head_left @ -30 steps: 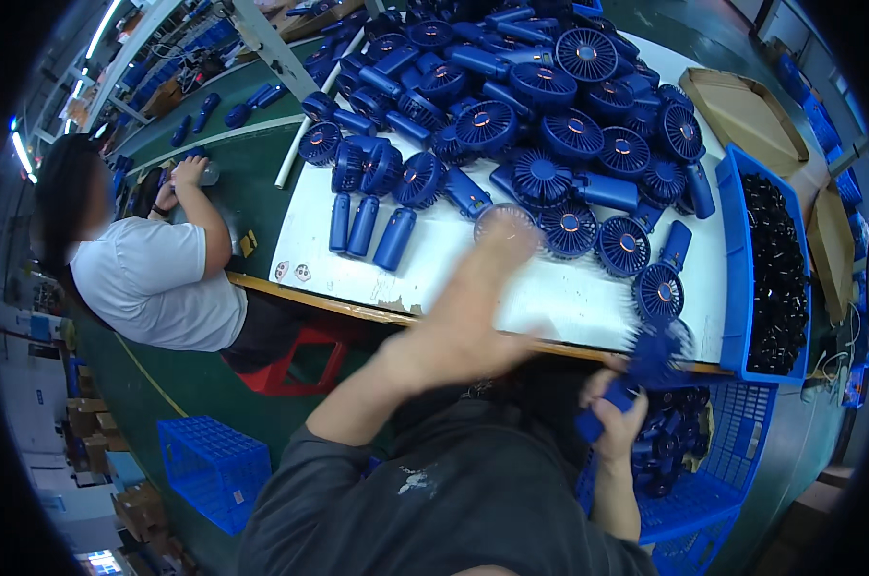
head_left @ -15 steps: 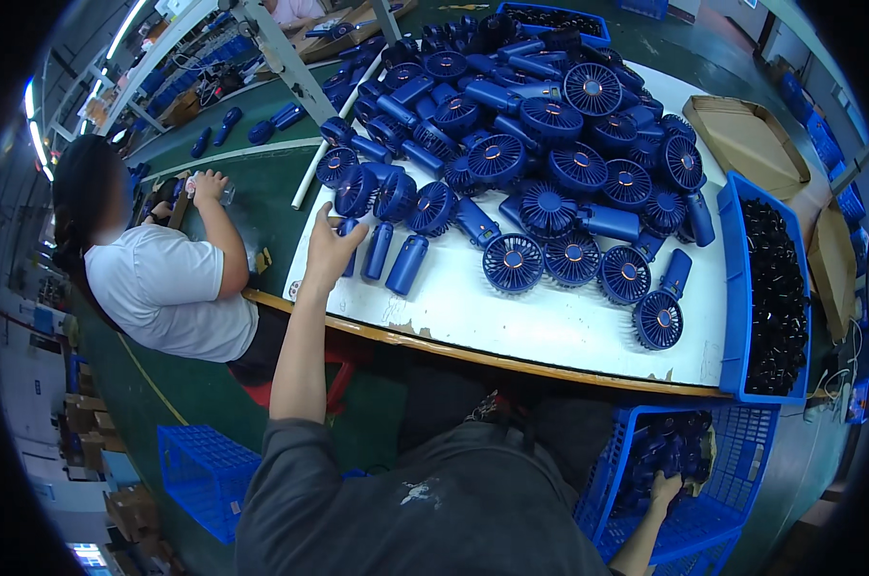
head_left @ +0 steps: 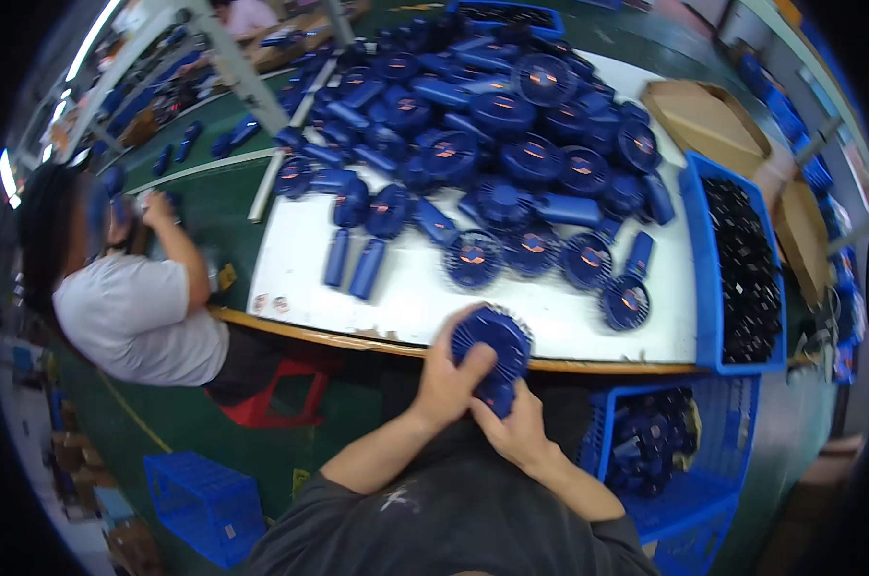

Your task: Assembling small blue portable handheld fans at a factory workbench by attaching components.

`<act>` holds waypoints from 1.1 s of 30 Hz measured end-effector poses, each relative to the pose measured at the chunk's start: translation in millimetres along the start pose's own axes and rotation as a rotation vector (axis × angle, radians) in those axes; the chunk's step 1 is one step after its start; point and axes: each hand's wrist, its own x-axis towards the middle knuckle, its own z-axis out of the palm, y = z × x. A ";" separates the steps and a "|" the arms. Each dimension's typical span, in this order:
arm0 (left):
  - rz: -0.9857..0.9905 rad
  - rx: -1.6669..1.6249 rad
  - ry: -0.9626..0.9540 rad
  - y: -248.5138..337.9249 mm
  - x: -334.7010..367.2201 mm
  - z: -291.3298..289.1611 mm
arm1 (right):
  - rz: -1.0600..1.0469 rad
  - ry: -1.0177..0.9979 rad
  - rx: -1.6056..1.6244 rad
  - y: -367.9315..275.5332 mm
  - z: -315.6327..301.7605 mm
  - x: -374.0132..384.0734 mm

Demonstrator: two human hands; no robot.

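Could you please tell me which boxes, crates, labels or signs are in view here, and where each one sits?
Cardboard boxes: brown, open, at the table's far right.
Long blue bin: on the table's right edge, holding black parts.
Blue crate: lattice-walled, below the table near the right hand, holding blue fans.
Blue crate on the floor: lower left.
Labels, signs, screens: none discernible.

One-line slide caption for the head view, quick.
Both hands, left hand and right hand, grip a blue handheld fan at the white table heaped with matching fans.

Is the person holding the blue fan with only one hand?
No, both the left hand and the right hand grip the blue fan near the table edge.
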 end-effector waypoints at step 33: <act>-0.009 0.284 -0.285 -5.0 7.6 5.2 | -0.204 0.196 -0.613 -30.3 -148.5 92.5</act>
